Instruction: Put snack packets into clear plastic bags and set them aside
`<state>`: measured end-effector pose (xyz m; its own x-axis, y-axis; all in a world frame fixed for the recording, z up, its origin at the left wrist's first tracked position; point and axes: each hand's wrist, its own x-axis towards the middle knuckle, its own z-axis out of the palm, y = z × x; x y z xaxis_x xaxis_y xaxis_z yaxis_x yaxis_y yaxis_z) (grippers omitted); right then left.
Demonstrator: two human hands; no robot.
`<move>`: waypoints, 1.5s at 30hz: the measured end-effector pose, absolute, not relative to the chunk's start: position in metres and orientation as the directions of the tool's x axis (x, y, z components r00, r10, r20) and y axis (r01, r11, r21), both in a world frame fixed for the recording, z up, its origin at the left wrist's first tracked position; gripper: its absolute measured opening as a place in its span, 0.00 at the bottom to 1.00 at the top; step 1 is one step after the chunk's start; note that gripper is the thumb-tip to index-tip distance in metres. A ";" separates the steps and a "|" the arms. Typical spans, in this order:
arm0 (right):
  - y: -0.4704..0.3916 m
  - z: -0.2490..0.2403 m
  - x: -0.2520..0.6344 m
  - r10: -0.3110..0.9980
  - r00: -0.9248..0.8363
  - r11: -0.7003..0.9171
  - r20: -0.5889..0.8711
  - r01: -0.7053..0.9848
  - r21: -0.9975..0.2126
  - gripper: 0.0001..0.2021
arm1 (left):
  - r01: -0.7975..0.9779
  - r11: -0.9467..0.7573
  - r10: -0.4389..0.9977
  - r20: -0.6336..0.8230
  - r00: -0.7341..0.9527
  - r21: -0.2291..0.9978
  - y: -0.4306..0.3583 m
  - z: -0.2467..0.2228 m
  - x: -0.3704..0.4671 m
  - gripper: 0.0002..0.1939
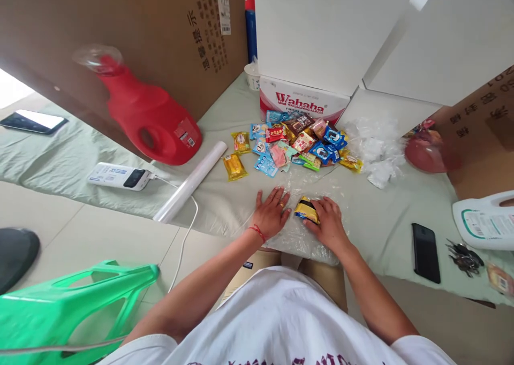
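Right hand is laid over the right end of a yellow packet, with the fingers on top and the thumb at the near edge; the packet is held in that grasp. Left hand is placed palm down, fingers slightly spread and nothing grasped. Both are positioned over clear film.

The snack pile is used as reference. The packet is located on its near side, apart from it, between the hands. The right hand is the nearer, being in contact; from the left hand, the packet is found just to the right. Its long axis appears to be directed left to right, but one end is covered.

Behind the pile, a Wahaha carton is positioned; its contents cannot be seen. To the left of the pile, a red jug is located, its fill level not shown. To the right, crumpled clear bags are gathered.
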<state>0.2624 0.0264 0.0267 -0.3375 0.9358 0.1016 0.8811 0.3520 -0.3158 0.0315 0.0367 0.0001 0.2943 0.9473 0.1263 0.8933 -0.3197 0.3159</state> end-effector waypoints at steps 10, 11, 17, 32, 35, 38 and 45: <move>0.051 0.017 0.293 0.860 -0.507 0.491 0.051 0.798 -0.348 0.30 | 0.891 -0.243 0.970 0.089 0.226 0.383 0.021 -0.002 0.023 0.28; 0.052 0.020 0.298 0.845 -0.531 0.515 0.065 0.776 -0.365 0.31 | 0.891 -0.240 0.971 0.102 0.217 0.387 0.017 -0.002 0.020 0.28; 0.010 0.033 0.335 0.778 -0.568 0.613 0.269 0.591 -0.524 0.24 | 0.812 -0.495 0.840 0.410 0.356 0.309 -0.013 0.006 0.002 0.27; -0.037 0.021 0.351 0.813 -0.549 0.571 0.193 0.690 -0.445 0.23 | 0.748 -0.465 0.851 0.471 0.231 0.474 -0.021 0.026 0.026 0.25; -0.038 0.024 0.344 0.805 -0.552 0.580 0.215 0.660 -0.476 0.18 | 0.766 -0.439 0.853 0.485 0.193 0.469 -0.022 0.045 0.060 0.27; -0.032 0.027 0.339 0.825 -0.488 0.562 0.285 0.646 -0.517 0.18 | 0.789 -0.397 0.903 0.352 0.245 0.469 -0.018 0.054 0.087 0.31; 0.030 0.033 0.334 0.886 -0.344 0.432 0.311 0.856 -0.283 0.27 | 0.840 -0.223 0.973 0.159 0.165 0.495 -0.019 0.022 0.066 0.48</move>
